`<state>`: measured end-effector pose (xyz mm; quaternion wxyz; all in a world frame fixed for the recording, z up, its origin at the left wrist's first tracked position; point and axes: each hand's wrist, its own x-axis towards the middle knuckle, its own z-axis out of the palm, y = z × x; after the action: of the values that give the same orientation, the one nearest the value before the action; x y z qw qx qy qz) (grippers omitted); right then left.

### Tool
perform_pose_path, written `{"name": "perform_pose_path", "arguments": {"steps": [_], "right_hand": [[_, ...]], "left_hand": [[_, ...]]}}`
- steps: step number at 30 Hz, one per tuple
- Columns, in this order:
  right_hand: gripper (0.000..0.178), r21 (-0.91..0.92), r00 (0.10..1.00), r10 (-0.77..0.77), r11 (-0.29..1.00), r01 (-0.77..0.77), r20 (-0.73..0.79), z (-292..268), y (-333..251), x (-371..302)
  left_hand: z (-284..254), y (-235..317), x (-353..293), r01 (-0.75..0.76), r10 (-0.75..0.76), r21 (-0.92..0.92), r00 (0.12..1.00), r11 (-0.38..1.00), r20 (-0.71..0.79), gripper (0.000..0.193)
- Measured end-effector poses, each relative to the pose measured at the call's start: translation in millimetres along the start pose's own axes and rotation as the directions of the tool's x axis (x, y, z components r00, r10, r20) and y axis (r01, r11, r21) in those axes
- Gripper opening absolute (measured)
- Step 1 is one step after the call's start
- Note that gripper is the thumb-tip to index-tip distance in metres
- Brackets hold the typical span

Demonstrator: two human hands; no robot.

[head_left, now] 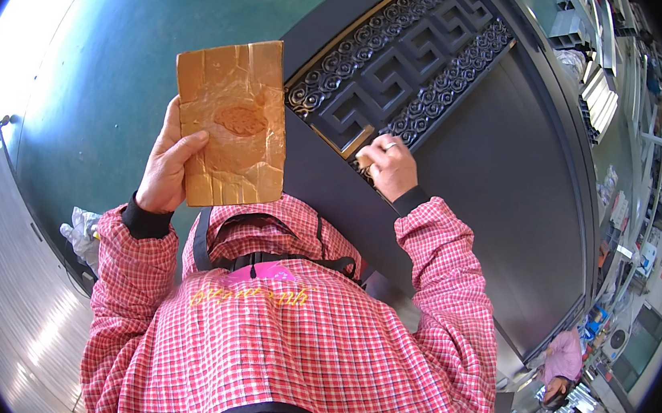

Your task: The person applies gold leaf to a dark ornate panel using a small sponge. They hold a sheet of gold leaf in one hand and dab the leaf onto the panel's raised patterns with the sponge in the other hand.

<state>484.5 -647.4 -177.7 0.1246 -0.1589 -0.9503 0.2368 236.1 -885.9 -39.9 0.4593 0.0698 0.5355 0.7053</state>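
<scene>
My left hand (168, 159) grips a gold-coated piece of cardboard (226, 163) by its left edge, thumb on top. The sheet is creased, with a dark, wet-looking reddish-brown patch near its middle. My right hand (390, 167), with a ring on one finger, is closed at the near end of a dark door panel's (503, 176) carved band. What its fingertips pinch, if anything, is hidden. The band has a raised meander pattern (406, 65) between two rows of rosettes (438, 109). Gold colour shows along parts of its border, also beside my right fingers.
Green floor (149, 18) spreads beyond my left hand. A ribbed metal surface (17, 278) and a crumpled plastic bag (84, 233) lie at the left. At the far right are metal profiles (596, 97), and another person (563, 364) is by more metal pieces.
</scene>
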Motion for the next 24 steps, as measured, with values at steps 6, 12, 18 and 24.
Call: {"name": "perform_pose_path", "arguments": {"steps": [6, 12, 18, 24], "right_hand": [[0.021, -0.025, 0.996, -0.066, 0.997, 0.067, 0.063, 0, -5, -2], [0.02, -0.058, 0.993, 0.115, 0.991, -0.117, -0.037, -11, 9, 4], [0.026, -0.115, 0.977, 0.162, 0.977, -0.178, -0.141, -24, 21, 9], [0.016, -0.079, 0.994, -0.005, 0.997, 0.013, 0.11, -21, 19, -13]], "left_hand": [[0, 3, 0, 0.014, -0.013, 0.007, 1.0, 1.0, -0.006, 0.061], [2, 4, 0, 0.016, -0.016, 0.028, 1.0, 0.999, -0.009, 0.061], [0, 2, 1, 0.018, -0.017, 0.009, 1.0, 1.0, -0.005, 0.061], [-3, 2, 3, 0.023, -0.023, 0.02, 1.0, 1.0, 0.001, 0.061]]}}
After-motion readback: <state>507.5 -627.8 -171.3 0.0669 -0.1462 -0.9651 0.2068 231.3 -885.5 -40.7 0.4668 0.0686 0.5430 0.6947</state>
